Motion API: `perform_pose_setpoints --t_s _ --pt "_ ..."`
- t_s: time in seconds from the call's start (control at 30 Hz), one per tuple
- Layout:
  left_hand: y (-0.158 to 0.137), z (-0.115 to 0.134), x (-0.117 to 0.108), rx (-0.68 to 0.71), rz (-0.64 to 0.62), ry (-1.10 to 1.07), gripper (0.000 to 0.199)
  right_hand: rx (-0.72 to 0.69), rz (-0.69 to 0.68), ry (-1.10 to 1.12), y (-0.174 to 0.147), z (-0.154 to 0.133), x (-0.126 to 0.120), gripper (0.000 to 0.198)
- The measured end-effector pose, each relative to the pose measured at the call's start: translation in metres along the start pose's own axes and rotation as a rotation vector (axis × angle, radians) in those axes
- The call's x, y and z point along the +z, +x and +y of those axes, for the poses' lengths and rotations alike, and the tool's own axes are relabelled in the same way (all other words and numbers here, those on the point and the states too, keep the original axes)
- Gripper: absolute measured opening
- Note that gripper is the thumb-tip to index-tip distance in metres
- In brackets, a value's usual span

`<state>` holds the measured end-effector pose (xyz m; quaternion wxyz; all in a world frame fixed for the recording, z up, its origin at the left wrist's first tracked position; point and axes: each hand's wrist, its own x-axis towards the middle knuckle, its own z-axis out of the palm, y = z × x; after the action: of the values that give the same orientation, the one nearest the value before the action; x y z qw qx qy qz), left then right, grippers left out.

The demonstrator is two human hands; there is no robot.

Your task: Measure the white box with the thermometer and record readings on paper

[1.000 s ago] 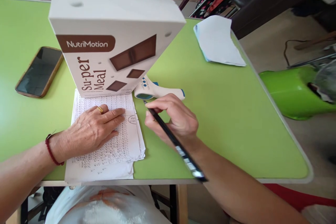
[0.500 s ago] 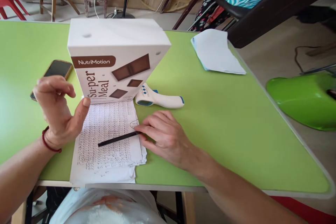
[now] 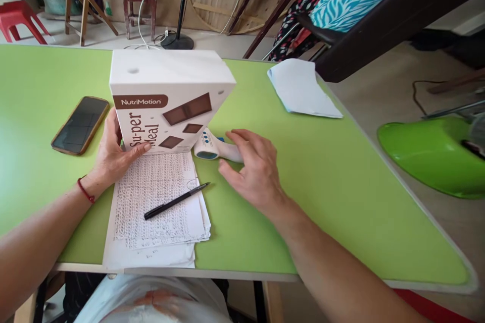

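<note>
A white NutriMotion box [image 3: 178,68] stands upright at the top of a stack of handwritten sheets [image 3: 159,186]. My left hand [image 3: 115,154] grips its lower left edge, thumb on the front face and fingers round the side. To the right of the box lies a white and blue infrared thermometer [image 3: 207,146]. My right hand [image 3: 252,169] is over its handle, with thumb and fingers apart on either side; the handle's end is hidden beneath the hand. A black pen [image 3: 176,201] rests across the sheets, its tip pointing right, touched by neither hand.
A smartphone [image 3: 80,126] lies on the green table [image 3: 341,202] left of the box. Folded white paper [image 3: 301,88] is near the far right edge. Beyond the table are a green chair [image 3: 432,156], a red stool [image 3: 20,20] and a stand's black base [image 3: 178,41].
My left hand has come down and right onto the box's edge. My right hand has let go of the pen and moved up and right to the thermometer's handle.
</note>
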<state>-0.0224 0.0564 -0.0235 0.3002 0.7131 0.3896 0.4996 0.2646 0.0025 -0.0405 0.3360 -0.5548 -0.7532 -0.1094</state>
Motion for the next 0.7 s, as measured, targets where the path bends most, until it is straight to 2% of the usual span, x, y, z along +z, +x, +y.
perform_pose_setpoints --t_s 0.1,0.2,0.3,0.4,0.47,0.53,0.63,0.7 --pt "0.0 -0.002 -0.001 -0.063 0.005 -0.019 0.078 0.023 -0.149 -0.045 0.0 0.008 0.008 0.047" --pt "-0.001 -0.003 0.0 -0.107 0.021 -0.133 0.072 0.009 -0.208 -0.023 -0.001 0.01 0.012 0.045" --pt "-0.001 0.0 0.0 -0.127 0.062 -0.229 0.073 0.043 -0.185 0.015 -0.001 0.011 0.012 0.044" --pt "-0.003 0.01 -0.001 -0.159 0.131 -0.247 0.074 0.179 -0.059 0.157 0.003 0.006 0.002 0.047" --pt "-0.005 0.02 0.0 -0.175 0.152 -0.279 0.072 0.294 0.06 0.385 0.005 -0.005 -0.012 0.042" --pt "-0.008 0.031 0.002 -0.193 0.121 -0.341 0.063 0.396 0.126 0.729 0.004 -0.023 -0.029 0.033" --pt "-0.014 0.045 0.006 -0.259 0.033 -0.432 0.046 0.431 -0.149 1.345 -0.005 -0.051 -0.053 0.041" --pt "-0.017 0.05 0.009 -0.317 -0.006 -0.455 0.04 0.423 -0.346 1.536 -0.014 -0.064 -0.061 0.043"
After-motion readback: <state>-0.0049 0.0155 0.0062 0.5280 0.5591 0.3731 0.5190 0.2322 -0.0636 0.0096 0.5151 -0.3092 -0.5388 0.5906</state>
